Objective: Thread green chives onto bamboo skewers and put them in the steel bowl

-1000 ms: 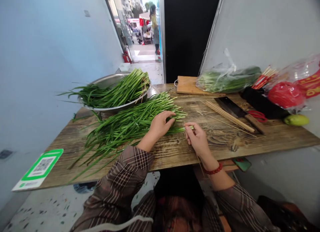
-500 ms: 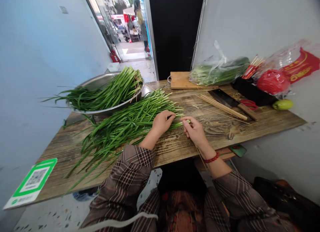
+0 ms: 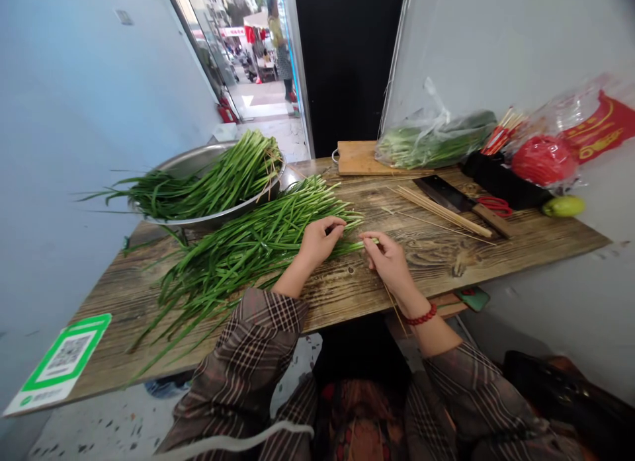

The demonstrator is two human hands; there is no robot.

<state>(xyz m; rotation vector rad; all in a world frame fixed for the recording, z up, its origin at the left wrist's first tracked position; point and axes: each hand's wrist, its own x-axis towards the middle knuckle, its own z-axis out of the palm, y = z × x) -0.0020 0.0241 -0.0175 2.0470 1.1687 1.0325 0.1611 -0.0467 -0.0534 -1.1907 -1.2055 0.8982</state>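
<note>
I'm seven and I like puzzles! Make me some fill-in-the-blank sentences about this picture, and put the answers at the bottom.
1. The hand with the red bracelet pinches some stalks; it is the person's ____ hand.
2. The card with the square code has a ____ frame.
3. In the picture, the metal bowl is to the ____ of the big knife.

Missing words: right; green; left.
</note>
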